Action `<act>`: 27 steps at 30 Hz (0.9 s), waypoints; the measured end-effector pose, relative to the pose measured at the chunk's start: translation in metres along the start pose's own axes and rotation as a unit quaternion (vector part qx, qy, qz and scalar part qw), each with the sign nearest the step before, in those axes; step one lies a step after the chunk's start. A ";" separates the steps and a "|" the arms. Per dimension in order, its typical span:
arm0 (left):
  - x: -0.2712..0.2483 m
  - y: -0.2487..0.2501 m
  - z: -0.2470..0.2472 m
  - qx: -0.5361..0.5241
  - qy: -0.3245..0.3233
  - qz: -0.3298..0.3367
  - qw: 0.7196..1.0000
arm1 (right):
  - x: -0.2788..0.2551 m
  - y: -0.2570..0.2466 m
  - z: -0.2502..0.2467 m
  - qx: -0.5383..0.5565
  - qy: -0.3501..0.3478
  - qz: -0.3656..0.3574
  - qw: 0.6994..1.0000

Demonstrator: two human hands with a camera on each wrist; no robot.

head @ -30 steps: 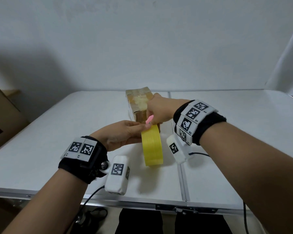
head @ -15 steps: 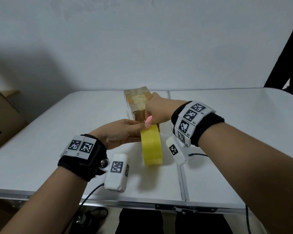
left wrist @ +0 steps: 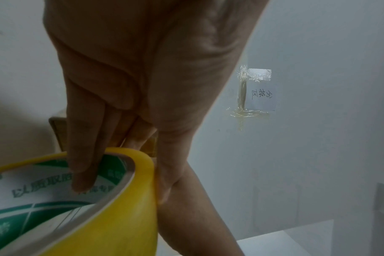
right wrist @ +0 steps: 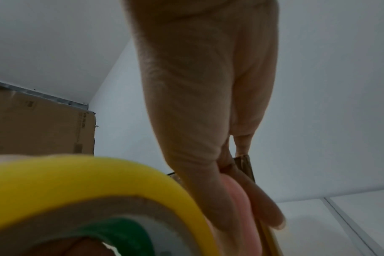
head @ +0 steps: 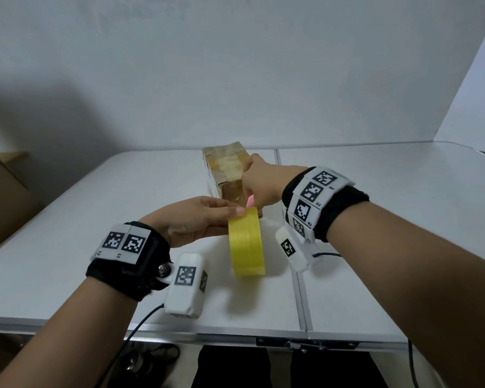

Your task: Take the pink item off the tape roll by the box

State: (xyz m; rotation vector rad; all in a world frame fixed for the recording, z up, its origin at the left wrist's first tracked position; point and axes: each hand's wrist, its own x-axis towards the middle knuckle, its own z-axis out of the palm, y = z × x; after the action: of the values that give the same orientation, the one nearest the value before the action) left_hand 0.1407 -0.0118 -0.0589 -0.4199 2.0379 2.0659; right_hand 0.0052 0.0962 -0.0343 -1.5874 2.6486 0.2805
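A yellow tape roll [head: 247, 245] stands on edge on the white table [head: 95, 219]. My left hand [head: 196, 219] grips its top, with fingers inside the printed core [left wrist: 81, 173] and the thumb on the outer face. Just behind the roll, my right hand [head: 259, 182] holds a small pink object [head: 250, 201], which the right wrist view shows between the curled fingers [right wrist: 237, 199]. That hand lies against the near end of a small tape-wrapped cardboard box [head: 224, 166]. The roll fills the lower left of both wrist views [right wrist: 77, 176].
A large cardboard box [head: 0, 203] stands off the table's left edge. A seam [head: 297, 275] runs down the table just right of the roll. A taped paper note [left wrist: 262, 97] hangs on the wall. Cables trail from both wrist units.
Both hands, the roll and the box stay almost where they were; only the head view has shifted slightly.
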 end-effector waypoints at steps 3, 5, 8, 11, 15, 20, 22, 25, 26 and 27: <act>-0.004 0.001 -0.002 -0.001 0.002 0.001 1.000 | 0.001 0.000 0.000 0.000 0.004 -0.002 1.000; -0.006 0.003 -0.004 0.000 0.003 -0.002 1.000 | 0.000 0.001 -0.001 0.015 0.007 0.001 1.000; -0.009 0.004 -0.002 0.002 0.007 0.000 1.000 | -0.002 0.004 -0.003 0.037 0.004 0.009 0.999; -0.007 0.003 -0.001 0.015 0.020 0.002 1.000 | -0.002 0.004 -0.003 0.044 -0.008 0.011 0.999; -0.012 0.009 -0.003 0.052 -0.016 -0.011 0.998 | -0.002 0.004 -0.003 0.054 -0.023 0.026 0.998; -0.018 0.015 -0.023 0.073 0.061 0.000 0.995 | -0.004 0.003 -0.009 0.137 -0.013 0.020 0.990; -0.021 0.018 -0.032 0.074 0.097 0.005 0.993 | -0.007 0.004 -0.017 0.175 0.001 0.012 0.984; -0.022 0.019 -0.044 0.086 0.142 0.016 0.986 | -0.010 0.005 -0.032 0.205 0.028 -0.001 0.978; -0.022 0.018 -0.048 0.084 0.155 0.021 0.984 | -0.011 0.006 -0.036 0.225 0.043 -0.004 0.973; -0.021 0.018 -0.051 0.083 0.166 0.026 0.982 | -0.010 0.008 -0.039 0.243 0.063 -0.002 0.968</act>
State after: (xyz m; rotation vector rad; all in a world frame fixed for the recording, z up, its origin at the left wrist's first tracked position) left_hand 0.1570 -0.0621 -0.0353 -0.7290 2.4100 1.9406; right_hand 0.0054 0.1017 0.0065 -1.4811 2.5237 -0.4530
